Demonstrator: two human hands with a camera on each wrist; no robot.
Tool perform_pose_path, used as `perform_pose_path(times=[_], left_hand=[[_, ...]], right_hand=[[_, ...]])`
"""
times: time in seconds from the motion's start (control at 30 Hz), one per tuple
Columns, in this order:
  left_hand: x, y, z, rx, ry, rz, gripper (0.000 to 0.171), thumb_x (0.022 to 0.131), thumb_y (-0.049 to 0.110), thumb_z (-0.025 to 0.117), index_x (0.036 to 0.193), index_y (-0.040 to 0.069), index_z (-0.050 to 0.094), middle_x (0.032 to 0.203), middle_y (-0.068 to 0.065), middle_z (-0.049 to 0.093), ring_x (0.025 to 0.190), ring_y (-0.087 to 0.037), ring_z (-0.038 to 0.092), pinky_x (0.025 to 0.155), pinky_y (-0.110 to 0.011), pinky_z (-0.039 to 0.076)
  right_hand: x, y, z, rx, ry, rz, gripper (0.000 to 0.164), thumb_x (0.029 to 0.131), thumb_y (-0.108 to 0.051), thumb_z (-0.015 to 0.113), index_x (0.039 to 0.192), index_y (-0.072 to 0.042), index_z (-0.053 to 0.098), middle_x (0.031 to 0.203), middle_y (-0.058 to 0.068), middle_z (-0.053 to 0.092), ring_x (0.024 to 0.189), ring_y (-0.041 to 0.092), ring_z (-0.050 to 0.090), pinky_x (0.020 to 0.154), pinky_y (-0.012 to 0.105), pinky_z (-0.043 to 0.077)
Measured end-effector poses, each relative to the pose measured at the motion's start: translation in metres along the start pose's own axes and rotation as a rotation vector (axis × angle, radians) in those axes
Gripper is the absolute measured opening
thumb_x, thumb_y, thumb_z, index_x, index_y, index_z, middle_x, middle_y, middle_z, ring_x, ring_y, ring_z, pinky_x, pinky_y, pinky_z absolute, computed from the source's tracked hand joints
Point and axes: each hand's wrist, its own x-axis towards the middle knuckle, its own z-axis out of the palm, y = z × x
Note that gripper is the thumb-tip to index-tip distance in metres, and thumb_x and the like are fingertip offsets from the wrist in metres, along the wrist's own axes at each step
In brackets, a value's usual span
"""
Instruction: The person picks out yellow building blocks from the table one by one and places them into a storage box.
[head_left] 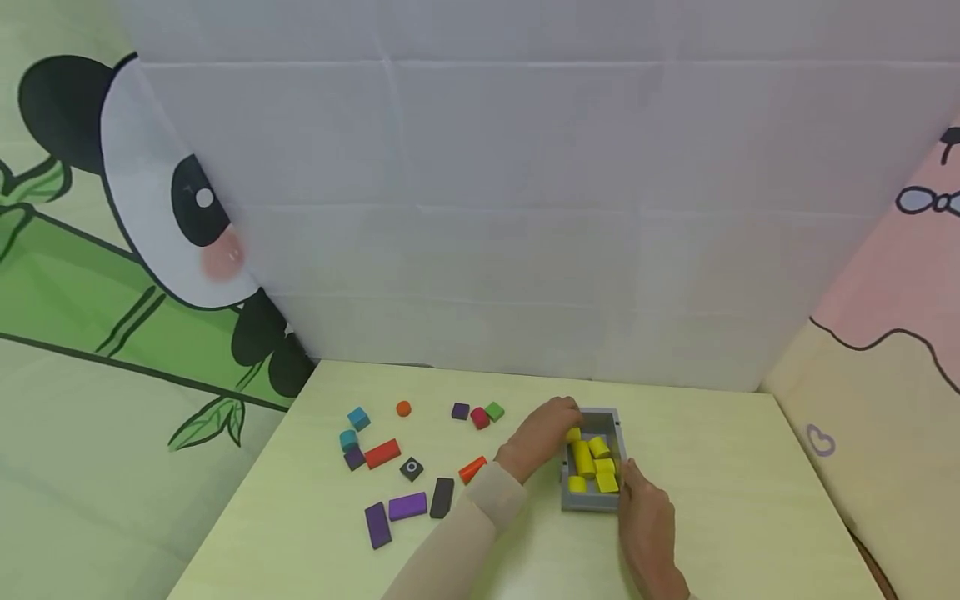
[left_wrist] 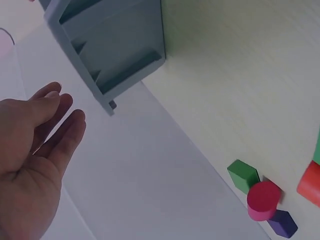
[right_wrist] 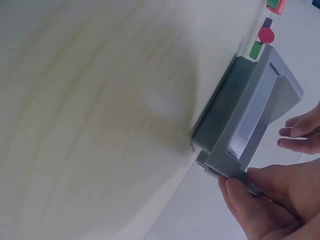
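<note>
A grey plastic box (head_left: 590,502) stands on the table with several yellow blocks (head_left: 584,460) of different shapes inside. My right hand (head_left: 647,517) is at its near right side. In the right wrist view, the thumb and fingers of that hand (right_wrist: 270,200) pinch a small projecting part at the corner of the box (right_wrist: 225,135). My left hand (head_left: 538,437) reaches over to the far left corner. Its fingers are loosely bent and hold nothing in the left wrist view, where the hand (left_wrist: 40,150) is a short way off the box's edge (left_wrist: 80,70).
Left of the box lie scattered blocks: purple bars (head_left: 407,507), a black bar (head_left: 442,498), a red bar (head_left: 382,453), blue blocks (head_left: 358,418), and a green block (head_left: 494,411) beside a crimson cylinder (head_left: 480,417). A pale cloth (head_left: 480,233) hangs behind the table.
</note>
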Motion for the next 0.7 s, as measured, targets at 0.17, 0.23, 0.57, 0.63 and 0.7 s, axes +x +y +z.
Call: perform_pose_path(times=[0.17,0.23,0.57,0.63,0.7], left_hand=[[-0.005,-0.008,-0.003,-0.004,0.085,0.011,0.025,0.097,0.001,0.075,0.119,0.012,0.078,0.121,0.001,0.072,0.113,-0.015,0.067,0.104,-0.019,0.053],[-0.008,-0.010,-0.003,-0.012,0.118,0.006,0.025,0.097,-0.001,0.074,0.119,0.010,0.078,0.122,-0.001,0.072,0.114,-0.016,0.067,0.105,-0.020,0.053],[-0.034,-0.012,-0.001,-0.005,0.157,-0.129,0.030,0.107,0.010,0.062,0.136,0.006,0.069,0.148,-0.003,0.063,0.138,-0.020,0.058,0.117,-0.030,0.046],[-0.038,-0.010,0.000,0.002,0.152,-0.158,0.032,0.108,0.012,0.061,0.139,0.007,0.068,0.152,-0.003,0.061,0.140,-0.020,0.057,0.117,-0.031,0.046],[-0.042,-0.008,0.001,0.008,0.153,-0.177,0.033,0.108,0.014,0.060,0.139,0.007,0.067,0.153,-0.003,0.060,0.142,-0.021,0.056,0.117,-0.032,0.046]], right_hand=[[0.002,0.001,0.001,0.011,0.016,-0.001,0.024,0.098,0.009,0.066,0.120,0.008,0.074,0.124,0.026,0.069,0.103,0.048,0.072,0.074,0.058,0.063],[0.004,0.001,0.000,0.017,0.012,0.011,0.023,0.098,0.008,0.066,0.120,0.009,0.074,0.125,0.026,0.069,0.106,0.048,0.071,0.077,0.058,0.062],[0.007,0.005,-0.006,0.017,-0.095,0.115,0.036,0.093,0.009,0.063,0.128,0.006,0.071,0.129,0.029,0.068,0.084,0.032,0.073,0.053,0.033,0.049],[0.007,0.006,-0.008,0.027,-0.105,0.129,0.038,0.093,0.008,0.062,0.130,0.006,0.070,0.126,0.031,0.068,0.078,0.029,0.070,0.052,0.032,0.048],[0.006,0.007,-0.010,0.027,-0.113,0.140,0.040,0.093,0.007,0.062,0.133,0.006,0.068,0.125,0.033,0.068,0.077,0.030,0.069,0.053,0.036,0.051]])
